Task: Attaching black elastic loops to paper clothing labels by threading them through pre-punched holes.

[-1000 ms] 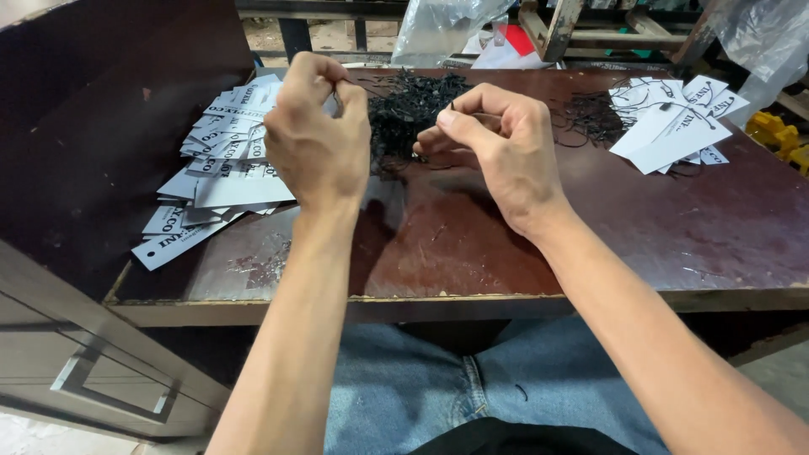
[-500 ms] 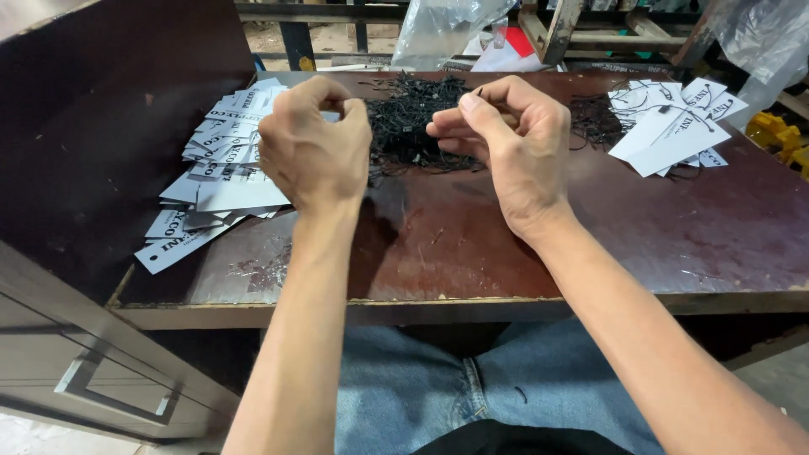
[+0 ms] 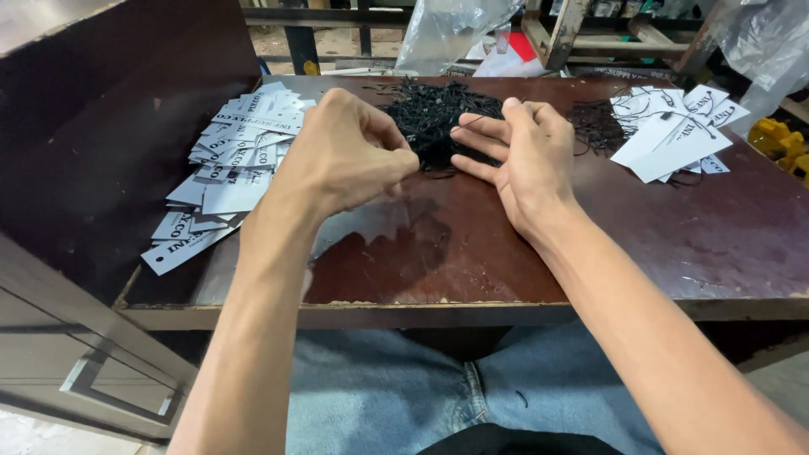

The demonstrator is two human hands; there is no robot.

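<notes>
Bench [image 3: 506,261], far edge: black string heap [image 3: 434,114]. L hand [image 3: 345,156] curled shut, contents unclear. R hand [image 3: 522,156] fingers extended, pinching poss. one string. White tags [image 3: 236,168] at left edge; strung tags [image 3: 670,126] at right corner.

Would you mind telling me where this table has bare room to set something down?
The widest free patch is the near right of the table, below the strung tags. A smaller one lies along the near edge under both hands. Crowded: loose white tags on the left, black strings at the far middle.
</notes>
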